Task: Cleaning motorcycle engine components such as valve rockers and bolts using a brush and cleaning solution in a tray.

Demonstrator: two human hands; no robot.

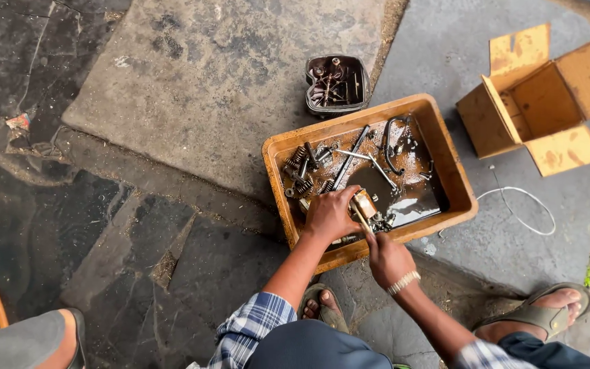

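An orange plastic tub point(445, 147) sits on the stone ground, holding dark oily liquid, springs point(297, 160), rods and other small metal engine parts. My left hand point(329, 215) reaches into the tub's near side and grips a small brownish metal part point(364, 203). My right hand point(388, 258), with a pale band at the wrist, holds a brush handle point(362, 220) against that part. Both hands meet over the tub's front edge.
A dark engine cover point(336, 83) lies just behind the tub. An open cardboard box point(544, 102) stands at the right, with a white cord point(520, 205) below it. My sandalled feet point(548, 311) rest near the tub. Another person's knee point(22, 342) shows at bottom left.
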